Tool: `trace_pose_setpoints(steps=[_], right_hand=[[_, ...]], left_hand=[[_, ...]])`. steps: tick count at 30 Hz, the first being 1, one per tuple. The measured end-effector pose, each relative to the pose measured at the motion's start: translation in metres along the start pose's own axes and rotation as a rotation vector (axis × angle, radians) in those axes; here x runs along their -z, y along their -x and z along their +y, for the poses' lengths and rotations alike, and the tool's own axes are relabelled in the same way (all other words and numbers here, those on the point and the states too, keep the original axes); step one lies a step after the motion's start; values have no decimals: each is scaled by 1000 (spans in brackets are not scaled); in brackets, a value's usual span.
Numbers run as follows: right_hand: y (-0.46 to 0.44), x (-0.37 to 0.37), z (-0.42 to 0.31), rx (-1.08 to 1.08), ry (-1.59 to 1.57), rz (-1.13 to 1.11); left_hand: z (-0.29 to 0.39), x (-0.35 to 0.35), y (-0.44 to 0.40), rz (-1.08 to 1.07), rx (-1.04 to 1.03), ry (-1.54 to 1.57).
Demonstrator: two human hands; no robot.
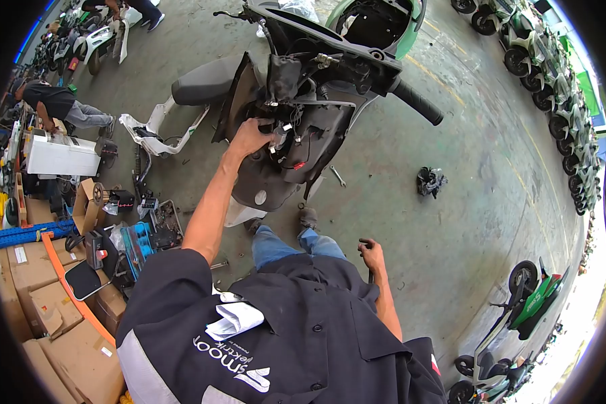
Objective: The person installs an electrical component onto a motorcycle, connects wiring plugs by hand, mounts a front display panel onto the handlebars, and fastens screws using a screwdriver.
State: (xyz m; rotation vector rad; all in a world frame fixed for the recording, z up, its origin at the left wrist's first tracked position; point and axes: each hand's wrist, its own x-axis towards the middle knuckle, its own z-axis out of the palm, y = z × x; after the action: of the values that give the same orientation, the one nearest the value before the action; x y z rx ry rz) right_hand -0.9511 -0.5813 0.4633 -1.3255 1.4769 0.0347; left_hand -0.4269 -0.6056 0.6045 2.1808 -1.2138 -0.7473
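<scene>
An electric scooter (276,192) stands in front of me with its front cover off, so wires and white connectors (287,126) show. My left hand (250,138) reaches into this opening, its fingers closed among the wiring; what they grip is partly hidden. A red connector (299,165) hangs on the inner panel just right of it. Low at my right side, my right hand (372,256) is away from the scooter, fingers curled round a dark, slim thing that I cannot make out.
A wrench (338,176) lies on the floor, and a black plastic-wrapped bundle (430,181) lies further right. Cardboard boxes (74,357) and a blue tool tray (139,248) are at my left. A co-worker (64,106) bends over a white box. Parked scooters (518,64) line the right.
</scene>
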Motion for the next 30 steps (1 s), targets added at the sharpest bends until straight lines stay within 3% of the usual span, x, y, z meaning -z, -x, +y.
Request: trace_pose_setpoints(steps=[6, 9, 10, 15, 17, 27, 30], right_hand=[[-7, -2, 3, 13, 28, 2], [-11, 0, -1, 40, 28, 32], [-10, 0, -1, 46, 13, 46], [-11, 3, 6, 8, -44, 52], [-15, 0, 15, 10, -50, 52], [-15, -1, 13, -76, -98, 5], [-16, 8, 8, -64, -124, 6]], left_hand=[[-1, -14, 6, 114, -194, -181], [4, -13, 12, 120, -187, -200], [-6, -19, 11, 152, -280, -276], [-26, -13, 20, 102, -323, -369], [-34, -10, 22, 83, -478, -379], [-47, -9, 15, -33, -439, -557], [-55, -18, 13, 38, -566, -647]])
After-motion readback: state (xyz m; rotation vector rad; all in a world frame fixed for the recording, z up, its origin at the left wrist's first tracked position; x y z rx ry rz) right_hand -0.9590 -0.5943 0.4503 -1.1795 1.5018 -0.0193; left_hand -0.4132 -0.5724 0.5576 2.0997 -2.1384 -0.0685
